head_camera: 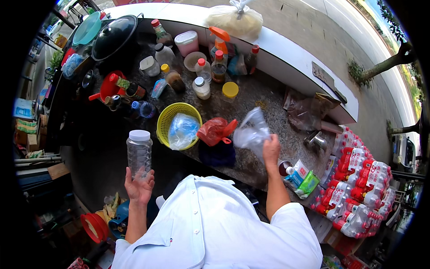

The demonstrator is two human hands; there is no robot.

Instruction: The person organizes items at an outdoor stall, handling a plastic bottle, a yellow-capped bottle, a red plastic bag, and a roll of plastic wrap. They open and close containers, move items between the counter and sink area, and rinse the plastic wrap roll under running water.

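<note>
My left hand (141, 185) supports a clear plastic jar (139, 154) with a white screw lid, upright, its base in my palm and fingers. My right hand (271, 148) is closed on a thin clear plastic bag (250, 134), blurred, above the stone worktop (265, 116). Between the two hands stands a yellow-green plastic basket (163, 121) holding a bundled clear plastic bag (184, 129) with something blue inside. Beside it sits a knotted red plastic bag (215, 131), and a dark blue cloth (216, 154) lies at the worktop's near edge.
Behind the basket are a yellow-lidded jar (230, 90), a white-lidded jar (201, 89) and several sauce bottles. A black lidded wok (116, 37) stands at far left. A white-topped ledge (289, 50) borders the back. Shrink-wrapped bottle packs (352, 181) are stacked at right.
</note>
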